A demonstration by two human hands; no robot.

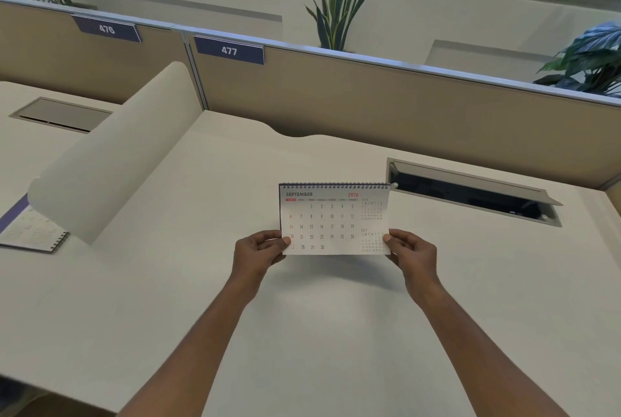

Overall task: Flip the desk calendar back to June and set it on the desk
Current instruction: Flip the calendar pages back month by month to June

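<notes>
White laminate is filling the nearest part of the view: the broad pale desk (336, 332), with two bare forearms reaching out over it. The left hand (257, 253) is pinching the lower left corner of a small white spiral-bound desk calendar (331, 218), thumb lying on the printed page, fingers curled behind. The right hand (415, 255) is gripping the lower right corner the same way. The calendar is being held above the desk, just clear of the surface, its wire binding uppermost and its front page reading SEPTEMBER 2026. Just beyond its top right corner, a grey metal cable hatch (470, 193) is standing open in the desktop. Far left, a second spiral-bound calendar (32, 232) is lying flat beside a curved white divider (114, 154). Behind, a beige partition (369, 97) is carrying a dark blue label numbered 477 (229, 50).
</notes>
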